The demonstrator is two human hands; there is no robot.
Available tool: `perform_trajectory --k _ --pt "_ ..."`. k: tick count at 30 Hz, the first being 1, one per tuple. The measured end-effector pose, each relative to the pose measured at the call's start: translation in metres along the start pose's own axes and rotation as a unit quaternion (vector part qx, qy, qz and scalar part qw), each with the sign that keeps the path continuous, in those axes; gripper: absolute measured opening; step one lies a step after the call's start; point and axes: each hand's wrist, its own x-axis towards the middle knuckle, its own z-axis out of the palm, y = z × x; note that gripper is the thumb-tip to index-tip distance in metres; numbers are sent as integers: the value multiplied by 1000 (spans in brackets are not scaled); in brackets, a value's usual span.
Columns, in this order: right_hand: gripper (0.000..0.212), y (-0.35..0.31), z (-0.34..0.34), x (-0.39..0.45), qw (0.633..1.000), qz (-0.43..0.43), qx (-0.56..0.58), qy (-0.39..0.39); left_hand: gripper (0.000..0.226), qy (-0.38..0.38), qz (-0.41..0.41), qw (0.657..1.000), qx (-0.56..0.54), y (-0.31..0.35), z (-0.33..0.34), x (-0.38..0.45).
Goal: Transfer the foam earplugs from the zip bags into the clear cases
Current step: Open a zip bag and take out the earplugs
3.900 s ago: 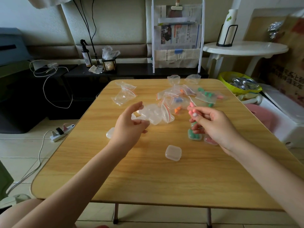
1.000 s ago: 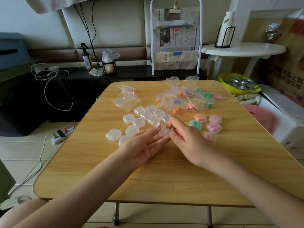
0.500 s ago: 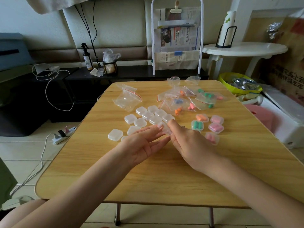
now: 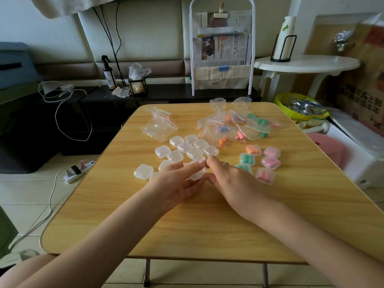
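Note:
Both hands meet over the middle of the wooden table (image 4: 207, 225). My left hand (image 4: 176, 183) and my right hand (image 4: 230, 179) hold one small clear case (image 4: 197, 175) between their fingers. Several empty clear cases (image 4: 187, 148) lie in a cluster just beyond the hands. To the right stand filled cases: orange (image 4: 253, 150), green (image 4: 247, 159) and pink (image 4: 270, 162). Zip bags with coloured earplugs (image 4: 234, 129) lie in a pile at the far right. Empty zip bags (image 4: 159, 126) lie at the far left.
A white round side table (image 4: 307, 64) and a yellow bowl (image 4: 301, 110) stand beyond the right edge. A newspaper rack (image 4: 222, 59) stands behind the table. A power strip (image 4: 79, 171) and cables lie on the floor at left.
Since the oldest frame both hands came down from the zip bags to the table's middle and took up a clear case. Over the last second they barely moved.

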Motion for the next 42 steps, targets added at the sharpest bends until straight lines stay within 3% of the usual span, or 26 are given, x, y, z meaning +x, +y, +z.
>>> perform_trajectory --k 3,6,8,12,16,20,23,28,31,35,39,42 --pt "35 -2 -1 -2 1000 7 -21 20 52 18 1 997 72 0 -1 0" --pt "45 -3 2 -2 999 27 20 7 84 25 -4 995 92 -1 -1 2" --pt "47 -2 4 -3 997 47 52 -15 91 25 1 994 104 -2 -1 2" --pt "39 -2 6 -3 997 50 48 -45 81 2 11 994 105 -1 -3 0" --pt "30 0 8 -3 996 76 50 -22 41 -41 -19 999 -3 -1 0 0" --pt "23 10 7 -4 995 88 39 1 39 -75 -33 993 -86 0 1 2" --pt "22 10 8 -5 997 66 3 -32 46 -34 -13 997 -75 -5 0 4" --pt "26 7 5 -4 998 66 18 -7 16 -16 -1 998 -58 -6 -2 7" --pt "15 10 6 -3 993 95 54 36 12 -32 23 999 -24 -8 -2 5" --pt "17 25 7 -2 975 165 108 105 29 -68 17 997 23 -9 0 0" --pt "23 23 7 0 965 190 160 84 30 -132 -28 988 74 -9 4 -5" --pt "24 22 7 1 962 204 158 84 19 -108 -20 992 56 -11 7 -5"
